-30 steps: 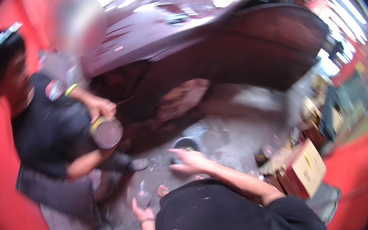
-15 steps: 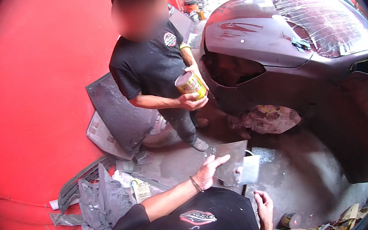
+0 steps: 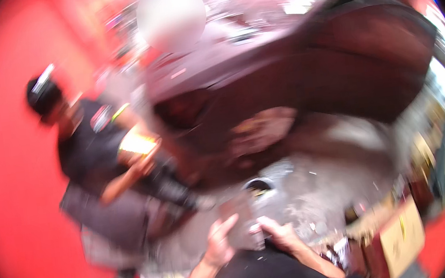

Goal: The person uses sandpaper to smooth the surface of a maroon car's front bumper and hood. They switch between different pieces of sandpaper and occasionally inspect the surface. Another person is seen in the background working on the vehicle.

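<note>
The picture is smeared by motion. My left hand is raised in front of my chest with its fingers apart and nothing in it. My right hand is close beside it, fingers curled; a small pale thing shows at its fingertips, too blurred to tell whether it is held. Both hands hover over the wet grey floor. Beyond them a round dark container sits on the floor under the dark maroon car body.
Another person in a black shirt stands at the left by the red wall, holding a yellow can. A cardboard box and clutter stand at the lower right. A grey panel leans behind that person.
The view has swung back toward the car's side. My hands have come close together in front of my chest. The other person still holds the yellow can.
</note>
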